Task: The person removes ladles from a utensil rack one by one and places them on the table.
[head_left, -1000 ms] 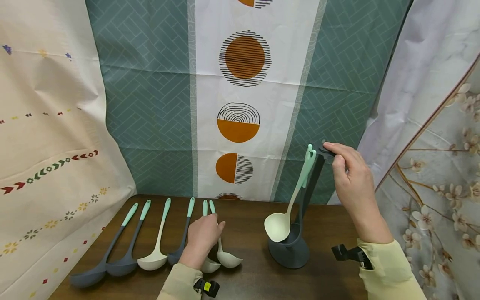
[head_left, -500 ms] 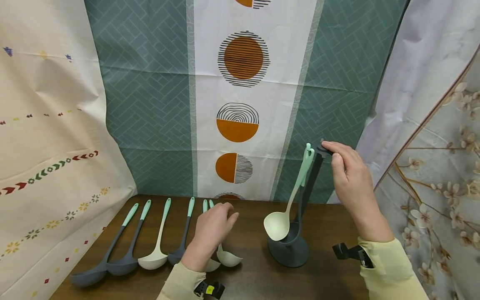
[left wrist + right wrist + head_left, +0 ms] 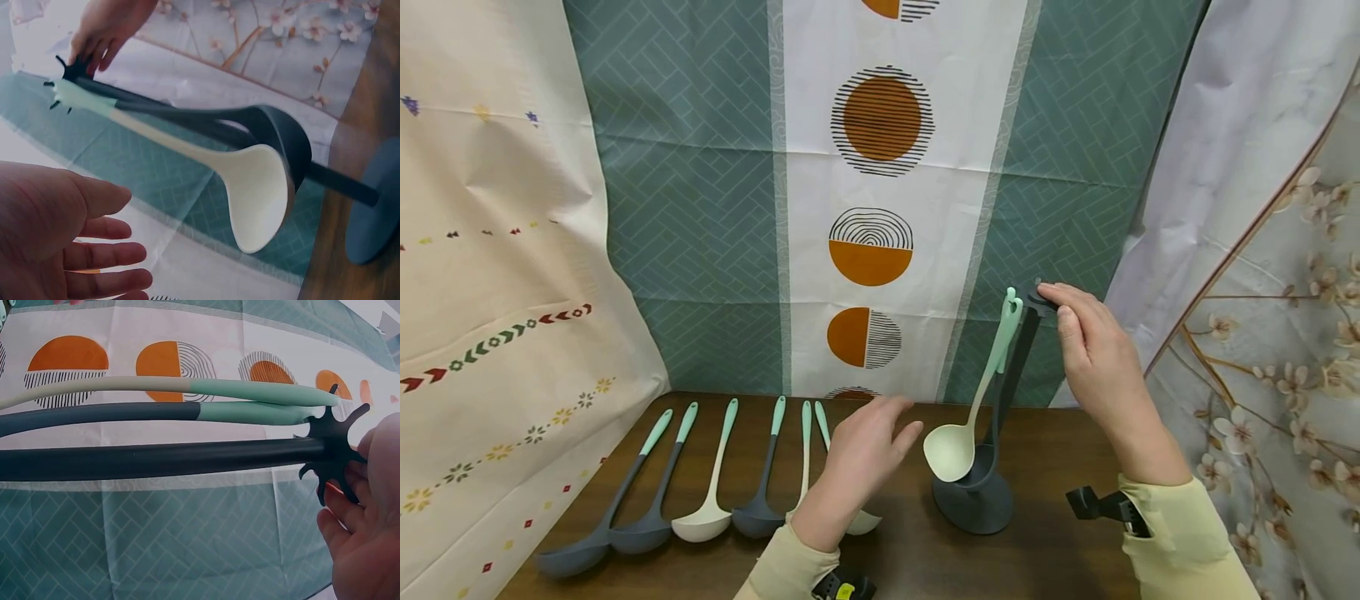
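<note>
A dark utensil stand [image 3: 973,507] with a round base and a hooked top [image 3: 331,440] stands upright on the table. From its hooks hang a cream ladle [image 3: 949,454] and a dark grey ladle [image 3: 156,412], both with mint handles. My right hand [image 3: 1097,358] grips the hooked top by its edge, the fingers beneath it in the right wrist view. My left hand [image 3: 859,446], holding nothing, is left of the hanging cream ladle and apart from it. Its fingers are relaxed in the left wrist view. It partly covers two cream ladles [image 3: 863,523] lying on the table.
Several more ladles lie in a row at the left: two dark grey ones [image 3: 642,537] at the far end, a cream one [image 3: 703,523] and another dark grey one [image 3: 758,517]. Patterned curtains [image 3: 700,208] rise behind the brown wooden table [image 3: 1037,550] and along both sides.
My left hand has lifted from the two cream ladles at the row's right end and moved right toward the stand. My right hand stays at the stand's top.
</note>
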`<action>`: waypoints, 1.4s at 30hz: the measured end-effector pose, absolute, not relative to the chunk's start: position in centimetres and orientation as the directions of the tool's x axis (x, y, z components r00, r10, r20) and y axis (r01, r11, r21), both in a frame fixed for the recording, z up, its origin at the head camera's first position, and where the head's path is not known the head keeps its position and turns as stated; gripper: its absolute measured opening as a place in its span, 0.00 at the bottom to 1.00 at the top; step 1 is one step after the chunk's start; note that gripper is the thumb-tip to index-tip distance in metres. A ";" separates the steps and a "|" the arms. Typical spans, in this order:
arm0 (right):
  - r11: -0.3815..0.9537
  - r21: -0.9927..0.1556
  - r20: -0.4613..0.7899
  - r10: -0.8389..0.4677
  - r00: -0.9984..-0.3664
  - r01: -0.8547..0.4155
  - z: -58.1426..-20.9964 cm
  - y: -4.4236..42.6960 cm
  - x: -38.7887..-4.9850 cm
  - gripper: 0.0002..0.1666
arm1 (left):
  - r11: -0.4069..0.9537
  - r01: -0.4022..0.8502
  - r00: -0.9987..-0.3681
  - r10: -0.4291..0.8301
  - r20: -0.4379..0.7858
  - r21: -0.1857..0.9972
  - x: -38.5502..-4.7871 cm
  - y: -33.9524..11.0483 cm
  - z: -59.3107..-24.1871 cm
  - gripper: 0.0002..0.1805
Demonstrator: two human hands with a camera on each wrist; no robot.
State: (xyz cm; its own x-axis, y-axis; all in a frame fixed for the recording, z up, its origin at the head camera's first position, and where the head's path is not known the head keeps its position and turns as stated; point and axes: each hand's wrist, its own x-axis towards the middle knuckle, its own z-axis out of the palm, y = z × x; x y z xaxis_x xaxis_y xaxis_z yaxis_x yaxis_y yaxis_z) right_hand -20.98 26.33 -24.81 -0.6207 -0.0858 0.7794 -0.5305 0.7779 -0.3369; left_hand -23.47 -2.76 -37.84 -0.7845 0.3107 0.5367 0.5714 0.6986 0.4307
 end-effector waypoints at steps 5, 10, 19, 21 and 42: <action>0.780 -0.347 0.770 -0.080 -0.633 -0.521 -24.8 26.4 -21.0 0.24 | 0.682 0.589 -0.768 0.307 0.563 0.432 -23.3 -1.3 -37.6 0.19; 0.781 -0.341 0.764 -0.093 -0.638 -0.523 -24.7 26.5 -20.8 0.25 | 0.649 0.616 -0.750 0.310 0.584 0.446 -23.2 -0.2 -37.5 0.21; 0.821 -0.293 0.756 -0.115 -0.644 -0.490 -24.2 26.7 -20.3 0.24 | 0.610 0.645 -0.735 0.332 0.591 0.460 -23.2 1.4 -37.6 0.19; 0.830 -0.268 0.769 -0.121 -0.628 -0.489 -24.1 26.7 -20.3 0.23 | 0.603 0.649 -0.733 0.335 0.592 0.463 -23.2 1.7 -37.5 0.19; 0.855 -0.126 0.873 -0.146 -0.466 -0.503 -24.0 25.7 -20.4 0.19 | 0.575 0.631 -0.765 0.347 0.543 0.521 -24.2 4.3 -38.5 0.20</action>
State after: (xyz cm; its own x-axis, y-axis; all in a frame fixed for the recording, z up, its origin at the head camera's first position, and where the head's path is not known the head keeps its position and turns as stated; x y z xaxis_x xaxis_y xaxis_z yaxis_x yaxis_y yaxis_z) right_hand -20.40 25.66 -24.03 -0.4658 -0.1455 0.8728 -0.5034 0.8548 -0.1261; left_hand -24.15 4.30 -38.54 -0.7646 0.3466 0.5434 0.6309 0.5752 0.5207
